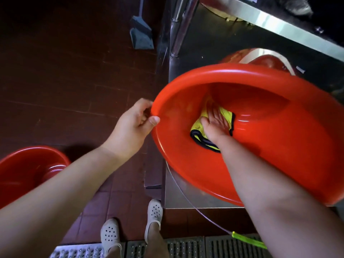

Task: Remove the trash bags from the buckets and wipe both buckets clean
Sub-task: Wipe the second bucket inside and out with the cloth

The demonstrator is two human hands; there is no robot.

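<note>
The bucket [260,146] is tilted against the steel desk [186,192]. Right grip [216,123], fingers flat, presses a yellow cloth [226,116] inside. Left grip [136,120] pinches its rim. A second bucket [28,170] stands on the floor [65,81].

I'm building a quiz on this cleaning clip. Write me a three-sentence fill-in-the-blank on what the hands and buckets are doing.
1. The left hand grips the tilted red bucket by its ____.
2. The right hand presses a ____ cloth against the bucket's inside.
3. A second red bucket stands on the ____.

Missing words: rim; yellow; floor
</note>
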